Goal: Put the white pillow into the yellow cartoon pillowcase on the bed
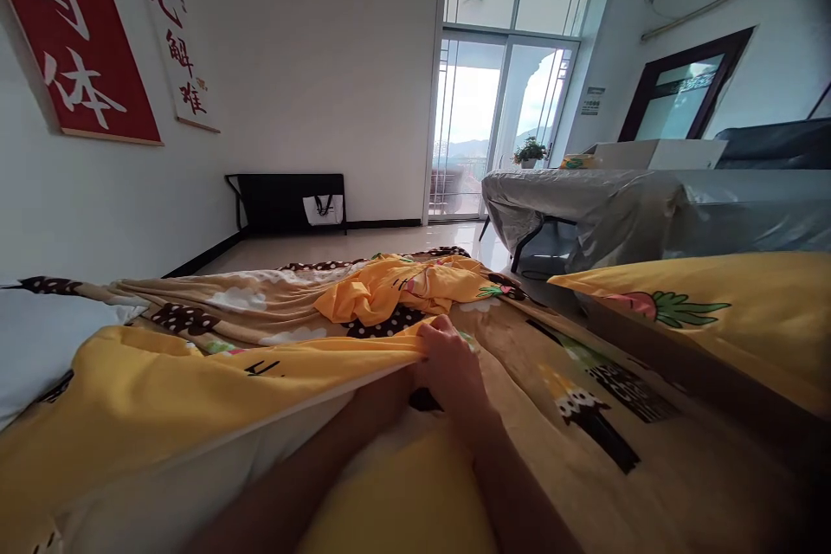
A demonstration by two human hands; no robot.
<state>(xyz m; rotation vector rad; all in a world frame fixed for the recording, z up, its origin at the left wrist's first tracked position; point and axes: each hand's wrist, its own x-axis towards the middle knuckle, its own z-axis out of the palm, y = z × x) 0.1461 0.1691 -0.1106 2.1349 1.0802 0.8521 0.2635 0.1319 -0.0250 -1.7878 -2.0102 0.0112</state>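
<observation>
Yellow cartoon-print duvet cover (195,381), rumpled; right hand (451,368) fisted on its edge; left hand hidden under fabric, grip unclear.

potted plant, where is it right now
In the head view the potted plant stands far back, right of centre, by the glass balcony door, just behind the grey-covered table.

A red sign (74,35) on the wall shows big white Chinese words, one being 体, and a white scroll (174,26) has dark Chinese words.
</observation>
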